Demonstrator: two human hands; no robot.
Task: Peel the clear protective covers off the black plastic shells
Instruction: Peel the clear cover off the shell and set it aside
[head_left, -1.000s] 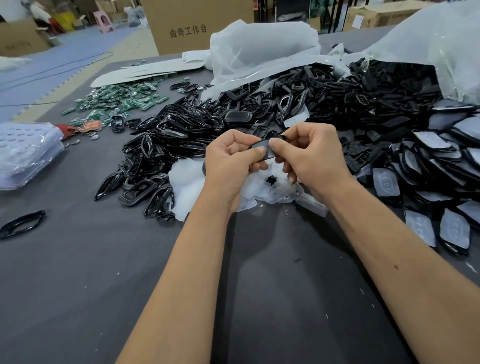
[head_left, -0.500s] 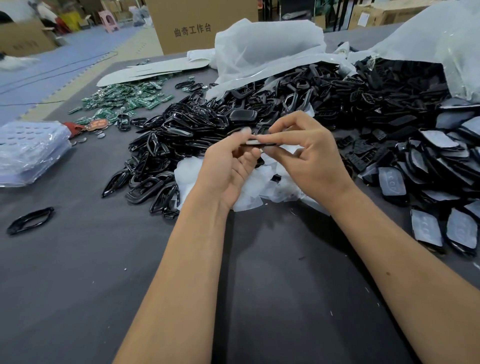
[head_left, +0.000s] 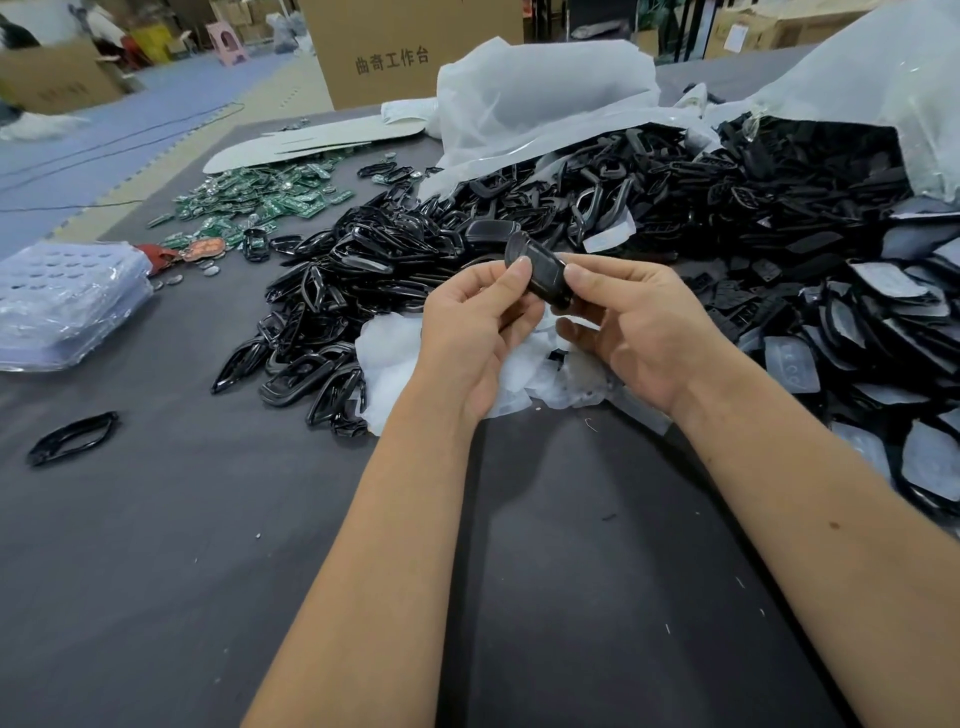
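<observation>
A black plastic shell (head_left: 540, 273) is held above the counter (head_left: 156, 545), pinched between both hands: the left hand (head_left: 478, 332) has its thumb on the shell's near face with fingers curled behind, and the right hand (head_left: 644, 332) grips the other end between thumb and curled fingers. Directly under the hands lies a heap of peeled clear covers (head_left: 405, 358). The counter is a dark grey, cloth-like surface speckled with small white scraps. Behind the hands spreads a large pile of black frames (head_left: 363, 270), running back to white plastic bags (head_left: 540, 93). To the right sit shells with covers on (head_left: 789, 364). To the left are green circuit boards (head_left: 270, 202), a stack of clear trays (head_left: 62, 306) and a lone frame (head_left: 72, 439). Beyond stand a cardboard box (head_left: 395, 52) and blue floor mats (head_left: 130, 124).
</observation>
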